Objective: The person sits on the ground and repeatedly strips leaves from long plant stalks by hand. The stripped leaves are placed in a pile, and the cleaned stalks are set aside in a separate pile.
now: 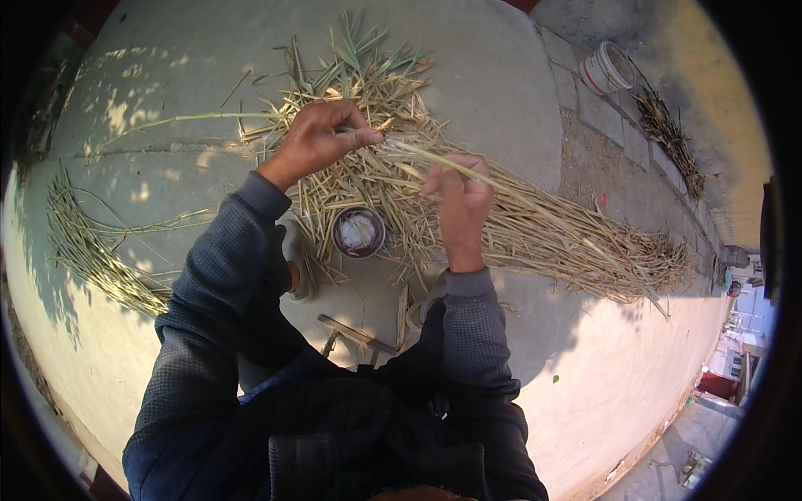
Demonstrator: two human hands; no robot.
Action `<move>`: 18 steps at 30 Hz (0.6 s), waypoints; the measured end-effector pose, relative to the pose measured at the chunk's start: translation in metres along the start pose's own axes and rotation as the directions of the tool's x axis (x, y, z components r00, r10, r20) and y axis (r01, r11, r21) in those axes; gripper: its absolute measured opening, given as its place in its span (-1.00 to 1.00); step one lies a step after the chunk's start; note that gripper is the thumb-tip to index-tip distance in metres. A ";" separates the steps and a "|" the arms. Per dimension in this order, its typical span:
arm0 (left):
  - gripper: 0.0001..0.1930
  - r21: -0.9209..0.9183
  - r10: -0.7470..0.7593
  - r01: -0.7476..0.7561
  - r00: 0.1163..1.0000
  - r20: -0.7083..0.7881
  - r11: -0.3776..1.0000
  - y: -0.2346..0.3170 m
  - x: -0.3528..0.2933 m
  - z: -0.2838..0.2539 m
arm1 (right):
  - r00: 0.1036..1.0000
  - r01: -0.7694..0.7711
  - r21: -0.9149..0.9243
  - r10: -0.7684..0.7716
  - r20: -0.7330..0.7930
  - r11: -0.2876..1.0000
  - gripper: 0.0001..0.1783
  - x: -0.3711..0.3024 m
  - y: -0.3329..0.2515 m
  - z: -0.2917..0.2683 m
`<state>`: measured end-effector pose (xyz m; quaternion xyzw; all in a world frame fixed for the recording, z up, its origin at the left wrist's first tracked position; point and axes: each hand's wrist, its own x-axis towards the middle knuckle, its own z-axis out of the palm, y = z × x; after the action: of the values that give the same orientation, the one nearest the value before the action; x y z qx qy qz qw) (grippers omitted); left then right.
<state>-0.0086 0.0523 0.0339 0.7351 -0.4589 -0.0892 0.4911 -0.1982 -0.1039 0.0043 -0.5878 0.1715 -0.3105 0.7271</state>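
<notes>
Above a heap of dry straw [334,185], my left hand [322,138] pinches the end of a pale plant stalk [418,153] between thumb and fingertips. To its right, my right hand [462,196] has its fingers curled at the same stalk, which slants down to the right across them. Where the stalk's far end lies is hard to make out against the long pile of stalks [576,238] behind it. A small dark-rimmed bowl [383,242] with something whitish inside stands on the ground below my hands, between my feet.
Green-tipped leaves [359,54] top the heap. At the left lies a loose bundle of greenish stalks [109,259]. A small wooden stool or block [357,332] sits between my legs. A white bucket [608,68] and dark twigs [668,138] lie upper right.
</notes>
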 end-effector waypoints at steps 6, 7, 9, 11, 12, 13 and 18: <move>-0.68 -0.432 -0.196 0.182 0.981 0.012 0.884 0.005 0.002 -0.009 | 0.904 -0.422 -0.328 0.416 -0.092 0.845 -0.78 0.008 0.006 0.002; -0.66 -0.382 -0.200 0.176 0.980 -0.024 0.907 0.005 0.004 -0.010 | 0.901 -0.426 -0.348 0.426 -0.081 0.835 -0.73 0.010 0.004 0.000; -0.64 -0.286 -0.235 0.232 0.972 0.023 0.930 0.004 0.004 -0.010 | 0.943 -0.324 -0.392 0.328 -0.057 0.861 -0.57 0.012 -0.002 -0.006; -0.61 -0.207 -0.219 0.220 0.975 0.026 0.953 0.002 0.003 -0.005 | 0.984 -0.177 -0.354 0.178 -0.032 0.918 -0.53 0.013 -0.011 -0.016; -0.60 -0.199 -0.219 0.222 0.975 0.038 0.955 0.000 0.003 -0.002 | 0.997 -0.072 -0.323 0.075 -0.003 0.944 -0.51 0.013 -0.015 -0.021; -0.58 -0.184 -0.227 0.235 0.972 0.063 0.954 -0.002 0.002 0.002 | 0.996 -0.089 -0.266 0.081 -0.042 0.960 -0.52 0.015 -0.018 -0.026; -0.52 -0.045 -0.311 0.329 0.921 0.235 0.943 -0.012 -0.004 0.014 | 0.994 -0.075 -0.027 0.073 -0.082 0.997 -0.61 0.021 -0.025 -0.050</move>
<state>-0.0120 0.0470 0.0163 0.7642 -0.3809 -0.2697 0.4451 -0.2190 -0.1578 0.0180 -0.5790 0.2272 -0.3042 0.7215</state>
